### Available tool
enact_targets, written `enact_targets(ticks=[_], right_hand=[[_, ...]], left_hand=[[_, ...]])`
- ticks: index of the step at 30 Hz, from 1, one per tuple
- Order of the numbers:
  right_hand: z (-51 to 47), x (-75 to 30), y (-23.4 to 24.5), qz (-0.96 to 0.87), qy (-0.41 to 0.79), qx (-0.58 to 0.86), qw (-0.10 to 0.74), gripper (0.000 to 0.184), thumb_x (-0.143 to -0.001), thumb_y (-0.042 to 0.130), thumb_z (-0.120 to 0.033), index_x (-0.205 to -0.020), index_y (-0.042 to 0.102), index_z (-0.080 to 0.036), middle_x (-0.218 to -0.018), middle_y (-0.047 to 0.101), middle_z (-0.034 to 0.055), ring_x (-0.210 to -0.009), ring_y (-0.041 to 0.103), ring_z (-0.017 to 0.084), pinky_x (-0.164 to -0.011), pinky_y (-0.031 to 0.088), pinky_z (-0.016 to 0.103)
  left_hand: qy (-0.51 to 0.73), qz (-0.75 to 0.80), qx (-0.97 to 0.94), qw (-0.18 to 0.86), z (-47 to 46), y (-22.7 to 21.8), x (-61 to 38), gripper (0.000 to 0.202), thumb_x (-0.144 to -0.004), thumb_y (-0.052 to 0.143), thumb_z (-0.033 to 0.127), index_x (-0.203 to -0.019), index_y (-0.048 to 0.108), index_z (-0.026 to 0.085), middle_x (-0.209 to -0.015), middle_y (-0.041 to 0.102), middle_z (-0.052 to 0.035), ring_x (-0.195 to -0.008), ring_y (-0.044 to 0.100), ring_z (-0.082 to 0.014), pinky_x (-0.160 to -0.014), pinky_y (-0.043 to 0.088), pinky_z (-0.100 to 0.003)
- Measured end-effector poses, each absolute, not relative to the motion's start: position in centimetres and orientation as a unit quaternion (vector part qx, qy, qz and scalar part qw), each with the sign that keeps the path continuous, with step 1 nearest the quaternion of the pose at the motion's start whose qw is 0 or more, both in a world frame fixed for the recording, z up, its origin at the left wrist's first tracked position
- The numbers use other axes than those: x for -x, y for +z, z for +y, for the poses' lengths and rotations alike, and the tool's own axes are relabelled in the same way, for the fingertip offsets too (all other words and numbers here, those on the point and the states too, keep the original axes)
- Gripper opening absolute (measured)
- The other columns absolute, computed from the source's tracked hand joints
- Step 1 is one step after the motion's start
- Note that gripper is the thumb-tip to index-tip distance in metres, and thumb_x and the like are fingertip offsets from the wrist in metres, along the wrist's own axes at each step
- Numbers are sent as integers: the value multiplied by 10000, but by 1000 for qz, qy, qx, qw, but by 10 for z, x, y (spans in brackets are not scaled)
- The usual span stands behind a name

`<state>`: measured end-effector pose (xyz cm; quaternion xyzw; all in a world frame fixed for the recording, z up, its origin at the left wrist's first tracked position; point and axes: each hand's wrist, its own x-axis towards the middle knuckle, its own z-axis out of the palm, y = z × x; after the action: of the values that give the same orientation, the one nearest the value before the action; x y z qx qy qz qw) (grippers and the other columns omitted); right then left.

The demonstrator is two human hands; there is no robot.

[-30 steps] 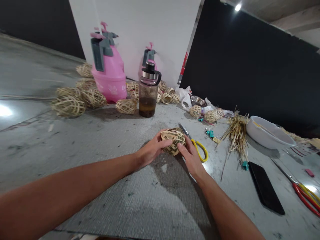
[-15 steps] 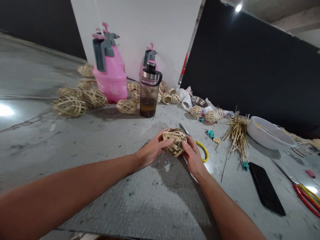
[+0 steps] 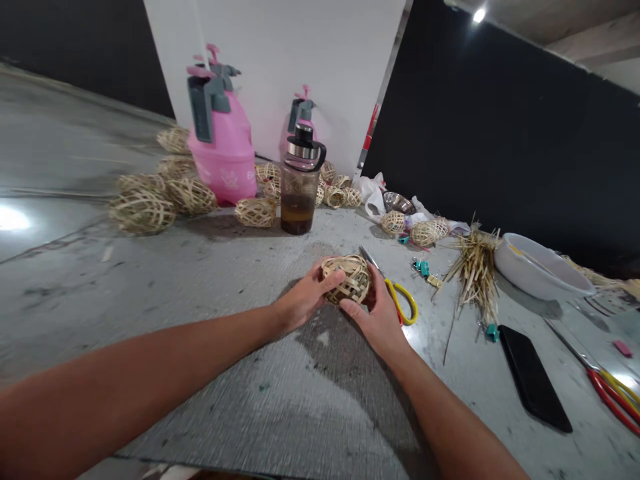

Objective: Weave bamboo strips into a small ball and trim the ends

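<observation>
Between my two hands is a woven bamboo ball [image 3: 353, 277], egg-shaped with open gaps in its weave. My left hand [image 3: 309, 293] grips its left end, the thumb lying across the front. Curled round the right side, my right hand [image 3: 377, 310] has its thumb on the lower front; its other fingers are partly hidden behind the weave. Scissors [image 3: 400, 300] with yellow and red handles lie on the table just beyond my right hand, their blades pointing away.
Pink pressure sprayers [image 3: 225, 150], a drink bottle [image 3: 299, 193] and several woven balls [image 3: 143, 210] stand at the back. To the right are binder clips [image 3: 423, 267], bamboo strips [image 3: 475, 267], a white basin [image 3: 540, 273], a black phone [image 3: 534, 377] and a second pair of scissors [image 3: 607, 387].
The woven ball has turned a little in my hands. My right thumb has slid down and left to its lower front, and more of the scissors' handles show.
</observation>
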<state>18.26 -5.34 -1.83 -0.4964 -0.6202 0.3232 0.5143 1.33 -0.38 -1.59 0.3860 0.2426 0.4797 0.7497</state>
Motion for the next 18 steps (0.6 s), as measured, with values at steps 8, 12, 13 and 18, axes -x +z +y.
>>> enact_targets(ticks=[8,12,13,18], right_hand=[[-51,-185,-12,-594,369,458,550,820,-882,796,-583,-1558,484,-241,-1563,612,132,-1402,620,321,-1205,491,481],[-51,-186,-12,-606,372,453,538,777,-910,772,-566,-1556,482,-246,-1559,616,125,-1409,611,315,-1215,476,493],[-51,-187,-12,-610,371,453,533,754,-922,759,-557,-1553,487,-246,-1562,612,125,-1413,605,313,-1216,473,498],[-50,-195,-11,-619,317,487,528,580,-970,687,-536,-1474,589,-266,-1520,640,127,-1378,609,322,-1187,488,543]], left_hand=[[456,211,-390,772,-3,-19,-12,480,-865,834,450,-1287,707,260,-1292,762,-88,-1160,713,-297,-837,587,-350],[455,207,-385,776,-5,-14,-11,415,-875,836,380,-1244,691,256,-1312,759,-91,-1175,713,-304,-832,599,-359],[457,207,-382,776,-5,-14,-11,396,-877,839,375,-1223,685,257,-1317,757,-89,-1172,715,-303,-825,601,-358],[465,212,-377,772,-6,-13,-12,477,-842,883,347,-1255,656,276,-1345,734,-81,-1164,716,-294,-830,596,-354]])
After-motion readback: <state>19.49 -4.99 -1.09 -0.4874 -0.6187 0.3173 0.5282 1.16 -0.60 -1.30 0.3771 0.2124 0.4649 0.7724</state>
